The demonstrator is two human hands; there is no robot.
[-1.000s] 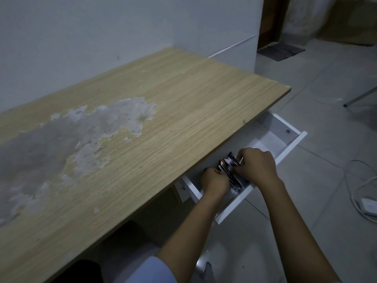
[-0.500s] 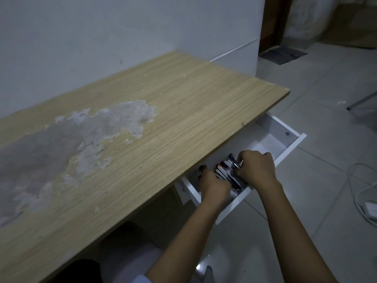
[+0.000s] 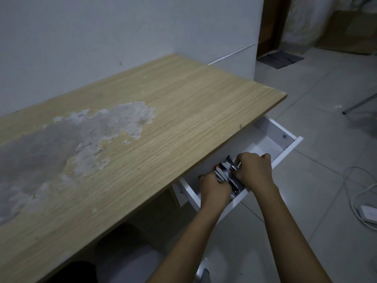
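A white drawer (image 3: 285,154) stands pulled out from under a wooden desk (image 3: 183,119). Both my hands reach into its near end. Between them is a bundle of shiny metal and dark flat items (image 3: 225,172); what they are is too dim to tell. My left hand (image 3: 214,190) curls round the bundle's left side. My right hand (image 3: 253,172) grips it from the right, fingers bent over the top. The lower part of the bundle is hidden behind my hands.
The desktop has a large patch of peeled grey surface (image 3: 81,139) and stands against a white wall. A white power adapter with cable (image 3: 369,213) lies on the tiled floor at right. A dark mat (image 3: 279,60) lies by a doorway, and a metal leg (image 3: 359,105) slants nearby.
Both hands stay on the bundle in the drawer. My left hand has closed in more tightly against it, and the items have shifted slightly between my hands.
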